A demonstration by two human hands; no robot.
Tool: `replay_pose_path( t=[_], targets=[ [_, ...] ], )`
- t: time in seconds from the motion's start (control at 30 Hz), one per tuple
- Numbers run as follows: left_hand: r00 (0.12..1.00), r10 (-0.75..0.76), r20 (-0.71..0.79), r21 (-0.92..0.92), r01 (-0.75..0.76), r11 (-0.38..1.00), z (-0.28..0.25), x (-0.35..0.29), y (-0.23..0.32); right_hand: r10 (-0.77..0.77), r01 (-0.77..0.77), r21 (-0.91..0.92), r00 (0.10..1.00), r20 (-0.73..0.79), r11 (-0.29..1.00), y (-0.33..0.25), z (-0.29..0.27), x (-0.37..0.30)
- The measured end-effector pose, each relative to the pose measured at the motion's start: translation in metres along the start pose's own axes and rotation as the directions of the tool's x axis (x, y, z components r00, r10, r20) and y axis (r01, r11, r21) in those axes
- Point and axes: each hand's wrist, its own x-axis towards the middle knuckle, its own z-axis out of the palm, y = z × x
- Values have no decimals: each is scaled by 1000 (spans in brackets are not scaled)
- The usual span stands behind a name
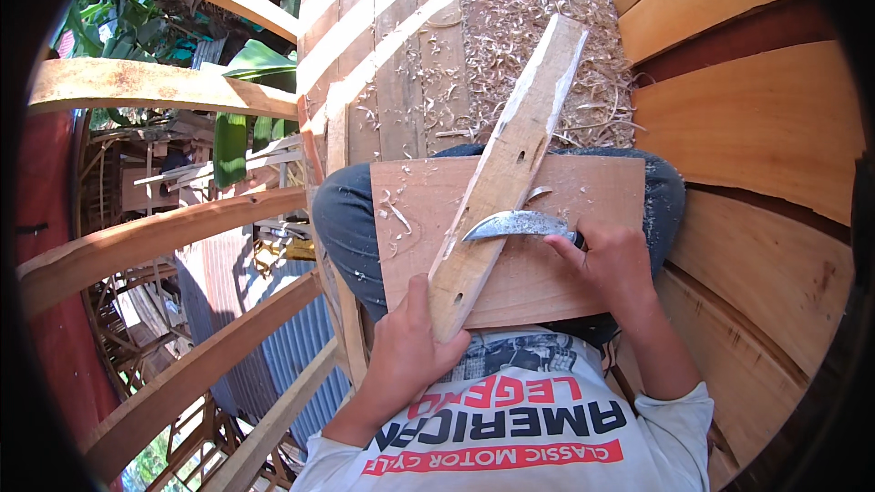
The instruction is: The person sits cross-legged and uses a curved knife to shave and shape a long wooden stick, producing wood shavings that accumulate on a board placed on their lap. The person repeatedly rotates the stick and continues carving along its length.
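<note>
Over my lap board [588,187], wooden bar [504,175] slants near-left to far-right, my left fingers [418,299] wrapped round bar's near end, right fingers [567,251], board's right side, closed on curved knife [521,224] crossing bar.

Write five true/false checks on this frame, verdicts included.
1. The right hand holds a curved knife. True.
2. The left hand grips the far end of the wooden strip. False: it grips the near end.
3. A flat board lies across the person's lap. True.
4. The strip has no holes. False: dark holes show in it.
5. Shavings lie only beyond the board. False: a few lie on the board too.
</note>
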Motion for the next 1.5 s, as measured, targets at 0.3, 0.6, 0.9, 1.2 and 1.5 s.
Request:
replay_pose_path(
  t=[0.3, 0.6, 0.9, 1.2, 1.5],
  targets=[
    [999, -14, 48, 9, 14, 1000, -2, -1, 2, 43, -42, -77, 999, 16, 996, 6, -7, 13],
    [993, -36, 110, -10, 38, 999, 0, -14, -11, 339, -335, 54, 920, -195, 941, 63, -42, 40],
    [990, -95, 103, -98, 105, 990, -1, -9, -5, -34, 34, 22, 999, -13, 999, -1, -6, 3],
    [964, -151, 220, -52, 166, 985, 0, -21, -8, 433, -430, 66, 871, -232, 901, 79, -47, 42],
    [975, -142, 171, -153, 168, 974, -1, -14, -5, -13, 18, 119, 999, -43, 993, -3, -7, -3]
  ],
)
